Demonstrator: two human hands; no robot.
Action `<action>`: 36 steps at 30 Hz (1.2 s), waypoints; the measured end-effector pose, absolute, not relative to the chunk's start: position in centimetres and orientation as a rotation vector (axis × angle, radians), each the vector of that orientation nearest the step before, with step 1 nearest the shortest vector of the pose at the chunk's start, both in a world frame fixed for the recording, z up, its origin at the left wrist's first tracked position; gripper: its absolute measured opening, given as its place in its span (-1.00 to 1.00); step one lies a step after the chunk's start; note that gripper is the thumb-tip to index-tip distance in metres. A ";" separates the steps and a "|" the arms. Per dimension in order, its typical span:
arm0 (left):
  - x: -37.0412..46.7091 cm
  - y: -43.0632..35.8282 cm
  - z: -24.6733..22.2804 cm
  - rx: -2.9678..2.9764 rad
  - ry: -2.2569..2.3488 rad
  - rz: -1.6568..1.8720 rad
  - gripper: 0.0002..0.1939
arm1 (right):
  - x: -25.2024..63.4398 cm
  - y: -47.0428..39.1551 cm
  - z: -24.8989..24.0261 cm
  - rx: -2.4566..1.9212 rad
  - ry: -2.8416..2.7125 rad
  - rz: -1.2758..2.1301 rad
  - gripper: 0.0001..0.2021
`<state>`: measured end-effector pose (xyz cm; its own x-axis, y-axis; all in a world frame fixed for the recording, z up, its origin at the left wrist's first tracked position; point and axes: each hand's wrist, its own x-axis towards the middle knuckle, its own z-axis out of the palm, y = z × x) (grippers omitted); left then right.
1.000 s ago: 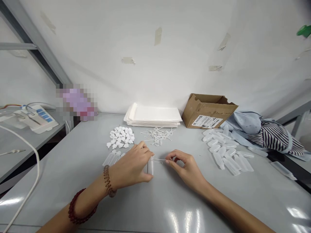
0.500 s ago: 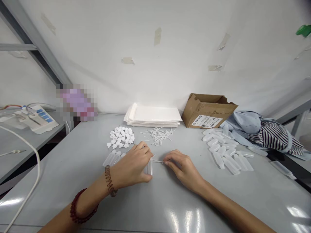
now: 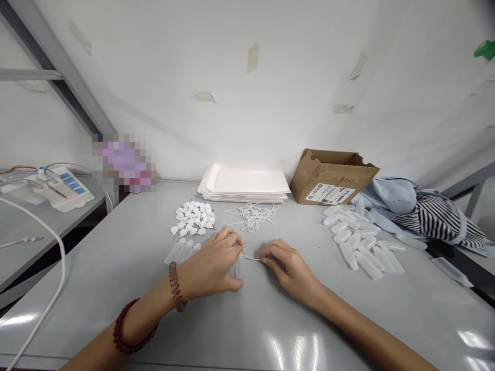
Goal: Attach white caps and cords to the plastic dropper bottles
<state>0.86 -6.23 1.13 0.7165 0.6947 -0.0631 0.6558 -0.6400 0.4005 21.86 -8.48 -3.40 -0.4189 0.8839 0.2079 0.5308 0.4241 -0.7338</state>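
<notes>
My left hand [image 3: 214, 263] is curled over clear plastic bottles [image 3: 240, 270] on the table, fingers at their top end and thumb at the near end; the palm hides most of them. Between the thumb and fingers of my right hand [image 3: 288, 265] is a thin white cord [image 3: 252, 258], which reaches left to the bottles' top end. Whether it is attached there, I cannot tell. More clear bottles [image 3: 178, 252] lie in a row just left of my left hand. Behind them are a heap of small white caps [image 3: 195, 214] and a pile of looped white cords [image 3: 251, 214].
Several translucent bottles [image 3: 365, 260] are spread at the right. Along the wall stand a stack of white padded envelopes [image 3: 251, 181] and an open cardboard box [image 3: 332, 178]. Folded fabric [image 3: 390, 196] lies far right. A white cable [image 3: 62, 263] hangs at the left edge.
Both hands keep nearly the same pose and place. The whole view has shifted very slightly; the cord still stretches between the hands.
</notes>
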 end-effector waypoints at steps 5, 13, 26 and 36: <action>0.8 -6.3 1.1 2.549 1.030 0.153 -0.75 | 21.8 -8.4 -3.5 -1.184 -2.103 0.771 -0.82; 0.5 -6.3 0.9 2.547 1.039 0.214 -0.59 | 21.8 -8.4 -3.7 -1.190 -2.120 0.752 -0.82; 0.7 -6.4 1.0 2.551 1.149 0.064 -0.59 | 21.7 -8.4 -3.8 -1.196 -2.134 0.745 -0.82; 0.7 -6.6 1.3 2.566 1.152 -0.001 -0.65 | 21.7 -8.4 -4.0 -1.192 -2.150 0.682 -0.82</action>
<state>0.70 -6.57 1.26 0.6733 0.7273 -0.1330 0.7276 -0.6197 0.2943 21.73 -8.43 -4.03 -0.4311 0.8696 0.2407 0.5716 0.4696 -0.6728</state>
